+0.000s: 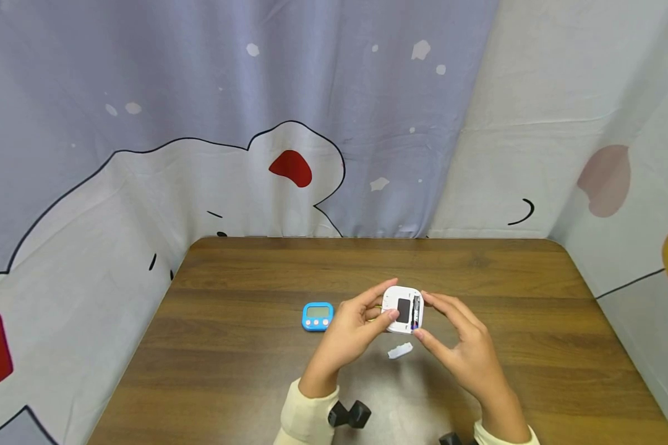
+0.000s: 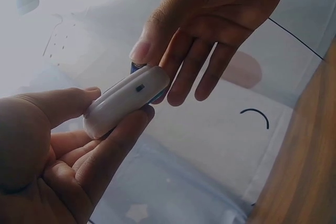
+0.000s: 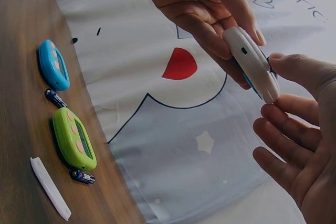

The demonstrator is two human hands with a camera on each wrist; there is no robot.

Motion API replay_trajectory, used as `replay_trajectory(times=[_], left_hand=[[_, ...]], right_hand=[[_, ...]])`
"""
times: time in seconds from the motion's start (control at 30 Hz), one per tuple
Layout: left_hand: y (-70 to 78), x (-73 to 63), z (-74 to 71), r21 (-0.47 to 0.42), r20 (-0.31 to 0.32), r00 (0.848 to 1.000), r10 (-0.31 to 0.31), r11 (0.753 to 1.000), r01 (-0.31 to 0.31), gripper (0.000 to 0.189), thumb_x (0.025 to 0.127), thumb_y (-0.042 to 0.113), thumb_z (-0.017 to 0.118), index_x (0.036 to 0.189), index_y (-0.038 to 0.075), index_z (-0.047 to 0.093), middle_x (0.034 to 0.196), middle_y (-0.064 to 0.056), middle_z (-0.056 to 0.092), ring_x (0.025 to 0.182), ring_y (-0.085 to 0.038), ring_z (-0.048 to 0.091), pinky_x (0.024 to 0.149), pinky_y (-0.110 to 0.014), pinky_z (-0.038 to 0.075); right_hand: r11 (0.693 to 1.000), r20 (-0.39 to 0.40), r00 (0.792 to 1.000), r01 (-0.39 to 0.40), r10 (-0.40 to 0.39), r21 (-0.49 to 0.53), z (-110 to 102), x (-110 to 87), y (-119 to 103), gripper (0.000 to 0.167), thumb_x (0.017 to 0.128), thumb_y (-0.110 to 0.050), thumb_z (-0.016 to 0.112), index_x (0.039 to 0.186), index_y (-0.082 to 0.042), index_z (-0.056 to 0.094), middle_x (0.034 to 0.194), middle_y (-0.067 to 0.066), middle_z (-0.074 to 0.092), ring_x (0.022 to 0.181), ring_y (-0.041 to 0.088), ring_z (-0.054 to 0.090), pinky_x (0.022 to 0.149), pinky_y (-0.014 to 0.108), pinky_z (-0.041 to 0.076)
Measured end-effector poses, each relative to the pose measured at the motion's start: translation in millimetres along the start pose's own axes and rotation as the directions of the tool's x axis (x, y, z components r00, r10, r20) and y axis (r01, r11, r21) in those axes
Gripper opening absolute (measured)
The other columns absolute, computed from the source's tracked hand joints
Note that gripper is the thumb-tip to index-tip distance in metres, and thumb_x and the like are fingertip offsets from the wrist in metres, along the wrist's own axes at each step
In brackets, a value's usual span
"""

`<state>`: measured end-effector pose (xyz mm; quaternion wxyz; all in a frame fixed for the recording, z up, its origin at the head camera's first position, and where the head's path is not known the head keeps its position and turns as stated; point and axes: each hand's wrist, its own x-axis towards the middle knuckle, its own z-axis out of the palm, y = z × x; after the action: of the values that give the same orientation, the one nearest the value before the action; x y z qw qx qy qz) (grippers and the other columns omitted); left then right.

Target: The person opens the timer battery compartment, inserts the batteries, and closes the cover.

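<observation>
The left hand [image 1: 349,326] holds the white timer [image 1: 403,309] above the counter [image 1: 245,383], back side showing, likely to keep the battery [image 1: 416,307] easy to reach, while the right hand [image 1: 470,352] pinches the timer's edge.

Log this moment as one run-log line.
left hand: holds white device; right hand: thumb at battery; white cover, blue device: on table

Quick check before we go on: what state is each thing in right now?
White-backed device: held, uncovered
Battery: in the device, full seating unclear
White cover: off, lying on the table
Blue timer: face up
Green timer: face up
Loose batteries: two, beside the timers
Left hand: gripping the device
Right hand: touching the battery's end
</observation>
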<state>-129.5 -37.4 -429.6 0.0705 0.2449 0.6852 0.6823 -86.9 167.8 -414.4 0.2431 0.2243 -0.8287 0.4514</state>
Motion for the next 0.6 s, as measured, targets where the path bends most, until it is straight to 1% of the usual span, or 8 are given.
replay_trajectory(times=[0.1, 0.23, 0.33, 0.43, 0.6], left_hand=[[0.7, -0.2, 0.5, 0.014, -0.007, 1.000, -0.012, 1.000, 0.012, 0.050, 0.095, 0.016, 0.066, 0.142, 0.020, 0.051, 0.111, -0.011, 0.068, 0.096, -0.015, 0.069, 0.073, -0.032, 0.059], [0.4, 0.2, 1.3, 0.024, -0.014, 1.000, -0.013, 1.000, 0.014, 0.049, 0.095, 0.016, 0.066, 0.142, 0.019, 0.052, 0.111, -0.011, 0.068, 0.096, -0.015, 0.069, 0.073, -0.032, 0.059], [-0.2, 0.5, 2.1, 0.037, -0.017, 1.000, -0.008, 0.999, 0.008, 0.049, 0.095, 0.016, 0.065, 0.142, 0.018, 0.051, 0.111, -0.012, 0.068, 0.097, -0.014, 0.069, 0.074, -0.030, 0.059], [-0.7, 0.8, 2.6, 0.042, -0.019, 1.000, -0.003, 0.999, 0.004, 0.049, 0.096, 0.016, 0.065, 0.142, 0.017, 0.051, 0.112, -0.013, 0.068, 0.098, -0.015, 0.069, 0.075, -0.029, 0.059], [-0.7, 0.9, 3.3, 0.040, -0.026, 1.000, -0.003, 0.999, 0.004, 0.049, 0.095, 0.016, 0.065, 0.142, 0.018, 0.051, 0.112, -0.012, 0.068, 0.098, -0.015, 0.069, 0.076, -0.029, 0.059]], right_hand=[[1.000, 0.006, 1.000, -0.016, 0.016, 0.025, -2.9, 5.4, -15.0, 0.057, 0.067, 0.012, 0.082, 0.120, 0.008, 0.062, 0.116, 0.017, 0.063, 0.103, 0.029, 0.063, 0.097, 0.018, 0.045], [0.994, 0.028, 0.999, -0.041, 0.038, 0.104, -1.7, 4.6, -12.7, 0.057, 0.069, 0.015, 0.080, 0.122, 0.010, 0.059, 0.117, 0.018, 0.060, 0.095, 0.026, 0.064, 0.087, 0.026, 0.053], [0.982, 0.040, 0.997, -0.066, 0.060, 0.176, -0.7, 3.6, -11.2, 0.057, 0.070, 0.019, 0.077, 0.124, 0.012, 0.057, 0.119, 0.021, 0.058, 0.092, 0.023, 0.064, 0.083, 0.029, 0.056], [0.970, 0.037, 0.997, -0.074, 0.068, 0.229, 0.2, 2.8, -10.0, 0.057, 0.070, 0.023, 0.074, 0.124, 0.014, 0.056, 0.119, 0.023, 0.057, 0.090, 0.022, 0.063, 0.082, 0.031, 0.056], [0.957, 0.031, 0.996, -0.092, 0.086, 0.276, 3.0, 0.6, -5.2, 0.057, 0.071, 0.024, 0.073, 0.125, 0.013, 0.056, 0.119, 0.023, 0.057, 0.090, 0.021, 0.063, 0.083, 0.030, 0.056]])
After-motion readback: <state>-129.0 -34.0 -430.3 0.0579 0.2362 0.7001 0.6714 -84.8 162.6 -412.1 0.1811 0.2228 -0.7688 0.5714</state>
